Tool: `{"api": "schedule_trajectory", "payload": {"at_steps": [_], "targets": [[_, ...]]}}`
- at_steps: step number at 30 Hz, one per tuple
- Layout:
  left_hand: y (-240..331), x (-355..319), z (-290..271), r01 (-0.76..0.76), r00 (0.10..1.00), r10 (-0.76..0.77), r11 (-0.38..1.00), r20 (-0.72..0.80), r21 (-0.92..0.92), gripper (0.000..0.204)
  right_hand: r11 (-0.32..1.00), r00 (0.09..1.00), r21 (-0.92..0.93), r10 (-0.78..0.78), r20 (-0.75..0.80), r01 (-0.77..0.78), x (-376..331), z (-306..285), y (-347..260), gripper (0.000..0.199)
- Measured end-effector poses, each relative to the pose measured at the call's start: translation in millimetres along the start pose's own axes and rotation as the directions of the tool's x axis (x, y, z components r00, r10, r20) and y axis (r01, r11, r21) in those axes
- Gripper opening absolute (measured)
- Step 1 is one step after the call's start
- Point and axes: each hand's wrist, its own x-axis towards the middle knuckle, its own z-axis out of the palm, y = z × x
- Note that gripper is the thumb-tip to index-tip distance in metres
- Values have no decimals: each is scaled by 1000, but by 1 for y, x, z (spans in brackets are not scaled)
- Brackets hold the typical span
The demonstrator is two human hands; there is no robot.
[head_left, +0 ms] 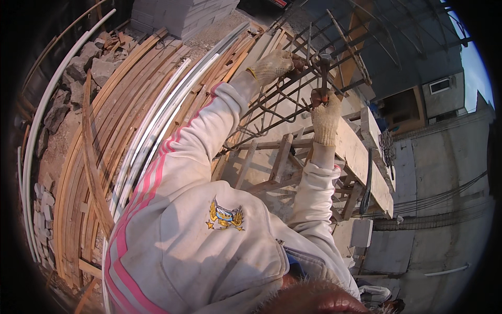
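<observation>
A cage of dark steel reinforcing bars [272, 111] with bent stirrups runs diagonally in front of me, raised on wooden supports. My left hand [273, 67], in a cream knitted glove with bare fingertips, reaches over its far left side. Those fingers are closed on a bar of the cage. My right hand [326, 116], gloved alike, is closed around the handles of what looks like a pair of dark pincers [324, 68]. The pincers point upward, their rounded head against the bars. Any wire at the jaws is too small to make out.
Long timber strips [112, 123] and white pipes [151, 138] lie to the left, beside broken concrete lumps [78, 65]. A plank bench [361, 154] stands to the right, with a dark curved strip [368, 183] hanging on it. Grey blocks [178, 15] are stacked at the back.
</observation>
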Motion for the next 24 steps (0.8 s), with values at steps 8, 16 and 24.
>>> {"api": "schedule_trajectory", "payload": {"at_steps": [8, 16, 24], "targets": [[-2, -5, 7, 2, 999, -11, 967, -37, -254, 34, 989, 991, -150, -40, -129, 21, 1, 12, -40, 22], [14, 3, 10, -118, 967, 151, 979, -204, 164, 19, 994, 974, -29, 96, -207, -104, 1, 25, -33, 27], [23, -3, 9, -199, 964, 124, 923, -237, -330, 19, 973, 935, 104, 227, -272, -206, 3, 27, -45, 32]]}}
